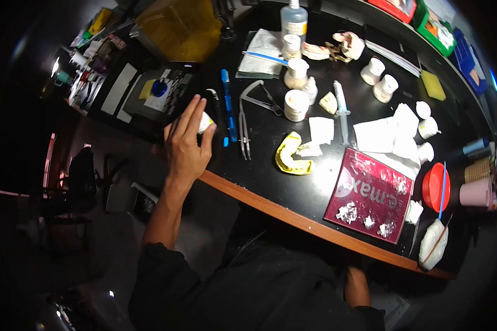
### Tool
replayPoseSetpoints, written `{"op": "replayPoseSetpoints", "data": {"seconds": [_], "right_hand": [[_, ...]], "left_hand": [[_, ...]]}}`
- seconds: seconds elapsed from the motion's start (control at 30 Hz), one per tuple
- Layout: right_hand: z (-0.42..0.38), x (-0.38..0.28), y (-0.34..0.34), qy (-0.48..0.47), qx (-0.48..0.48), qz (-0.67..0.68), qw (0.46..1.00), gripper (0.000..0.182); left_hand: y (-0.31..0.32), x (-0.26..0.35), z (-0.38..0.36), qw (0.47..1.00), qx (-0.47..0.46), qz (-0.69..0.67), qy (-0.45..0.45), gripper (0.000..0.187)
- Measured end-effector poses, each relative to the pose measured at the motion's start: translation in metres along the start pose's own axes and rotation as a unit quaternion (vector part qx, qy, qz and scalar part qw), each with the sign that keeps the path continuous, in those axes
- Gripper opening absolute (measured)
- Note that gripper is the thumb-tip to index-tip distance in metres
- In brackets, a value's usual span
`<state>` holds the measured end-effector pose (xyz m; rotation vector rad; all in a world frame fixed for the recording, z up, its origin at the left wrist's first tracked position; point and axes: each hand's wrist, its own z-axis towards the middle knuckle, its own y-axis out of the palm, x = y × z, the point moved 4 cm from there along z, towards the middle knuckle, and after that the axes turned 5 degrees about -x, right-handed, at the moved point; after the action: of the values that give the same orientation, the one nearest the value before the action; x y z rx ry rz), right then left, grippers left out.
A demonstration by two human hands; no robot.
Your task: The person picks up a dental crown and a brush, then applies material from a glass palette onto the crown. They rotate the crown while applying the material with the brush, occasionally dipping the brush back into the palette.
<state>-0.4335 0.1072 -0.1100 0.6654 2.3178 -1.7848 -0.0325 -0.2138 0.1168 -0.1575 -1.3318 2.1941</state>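
My left hand (189, 140) reaches over the left part of the black table, its fingers around a small white jar (205, 122) that shows between thumb and fingers. Just right of it lie a thin hooked tool (214, 100), a blue pen (229, 105) and metal calipers (244, 124). A yellow dental arch (292, 157) sits near the middle front edge. My right hand is out of view; only a bare part of the right arm (357, 287) shows below the table edge.
A powder-marked maroon plate (370, 194) lies at the right front, beside a red bowl (436, 187). White jars (296, 106), a clear bottle (294, 22), a syringe (341, 107) and crumpled tissues (378, 137) stand or lie farther back. A wooden edge (270, 207) borders the table.
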Motion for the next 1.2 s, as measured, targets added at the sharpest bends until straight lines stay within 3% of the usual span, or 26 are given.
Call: {"op": "replayPoseSetpoints", "data": {"seconds": [0.13, 0.23, 0.3, 0.33, 0.4, 0.47, 0.53, 0.6, 0.7, 0.83, 1.0, 1.2], "right_hand": [[0.0, -0.025, -0.007, -0.08, 0.028, -0.033, 0.996, 0.029], [-0.019, -0.082, -0.044, -0.291, 0.08, -0.127, 0.945, 0.03], [-0.027, -0.123, -0.08, -0.258, -0.163, 0.024, 0.952, 0.032], [-0.031, -0.147, -0.107, -0.201, -0.284, 0.112, 0.931, 0.035], [-0.043, -0.183, -0.151, -0.437, -0.2, 0.286, 0.829, 0.031], [-0.055, -0.207, -0.194, -0.527, -0.137, 0.415, 0.729, 0.022], [-0.062, -0.228, -0.217, -0.585, -0.033, 0.507, 0.632, 0.017], [-0.065, -0.246, -0.243, -0.598, -0.074, 0.565, 0.563, 0.018], [-0.072, -0.263, -0.218, -0.569, -0.036, 0.683, 0.456, 0.016], [-0.072, -0.265, -0.215, -0.522, -0.071, 0.727, 0.44, 0.015], [-0.063, -0.254, -0.209, -0.605, 0.116, 0.659, 0.431, 0.02], [-0.051, -0.234, -0.219, -0.54, 0.142, 0.654, 0.511, 0.015]], "left_hand": [[0.002, 0.0, -0.001, 1.0, -0.004, -0.005, 0.013, 0.059], [-0.002, 0.005, -0.006, 0.999, 0.035, 0.008, 0.012, 0.074], [-0.01, 0.009, -0.007, 0.995, 0.092, 0.009, 0.047, 0.075], [-0.014, 0.011, -0.009, 0.99, 0.122, 0.002, 0.064, 0.071], [-0.021, 0.013, -0.017, 0.981, 0.174, 0.007, 0.089, 0.063], [-0.024, 0.02, -0.028, 0.963, 0.238, -0.05, 0.118, 0.049], [-0.021, 0.036, -0.04, 0.952, 0.243, -0.117, 0.141, 0.04], [-0.025, 0.071, -0.043, 0.963, 0.207, -0.11, 0.136, 0.025], [-0.026, 0.105, -0.036, 0.965, 0.144, -0.161, 0.148, 0.016], [-0.012, 0.123, -0.025, 0.948, 0.119, -0.255, 0.149, 0.013], [-0.003, 0.125, -0.017, 0.939, 0.124, -0.284, 0.149, 0.014], [0.012, 0.113, -0.017, 0.942, 0.075, -0.317, 0.084, 0.01]]}}
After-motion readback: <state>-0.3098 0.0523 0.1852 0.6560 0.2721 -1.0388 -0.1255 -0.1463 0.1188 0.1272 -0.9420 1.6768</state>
